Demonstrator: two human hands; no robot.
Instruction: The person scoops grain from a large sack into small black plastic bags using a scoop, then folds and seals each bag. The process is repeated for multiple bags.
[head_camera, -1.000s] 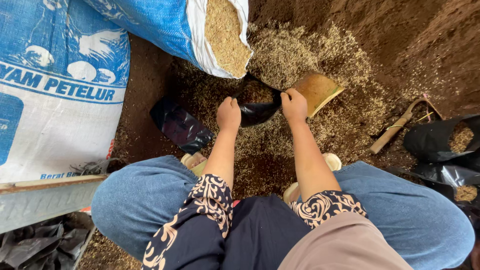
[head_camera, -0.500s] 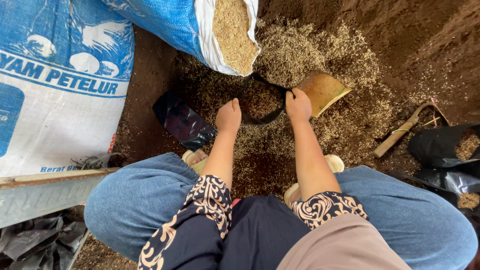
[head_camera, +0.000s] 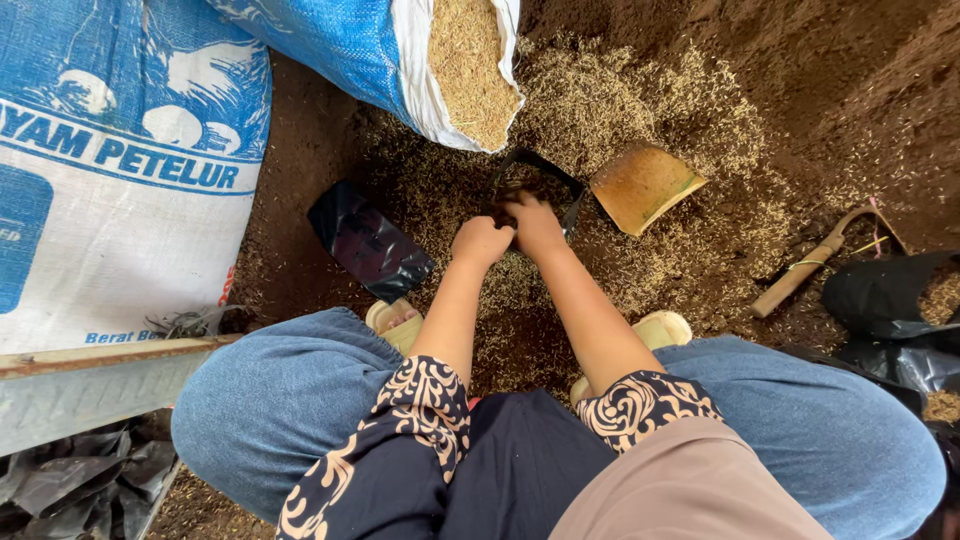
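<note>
Both hands are down at the small black bag (head_camera: 540, 180), which sits just below the mouth of the open blue sack (head_camera: 420, 60) of husks. The left hand (head_camera: 480, 240) is curled into a loose fist at the bag's rim. The right hand (head_camera: 535, 222) reaches into the opening; can't tell what its fingers grip. A tan scoop (head_camera: 645, 185) lies just right of the bag.

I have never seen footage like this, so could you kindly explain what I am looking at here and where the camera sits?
The camera sits on a person's head and looks down past their blue-jeaned knees. The left hand and right hand press into a small black plastic bag with its mouth open on the soil. Around it lie scattered pale husks, an open blue woven sack of husks, a flat yellow-brown scoop, an empty black plastic bag and a wooden-handled tool.
</note>
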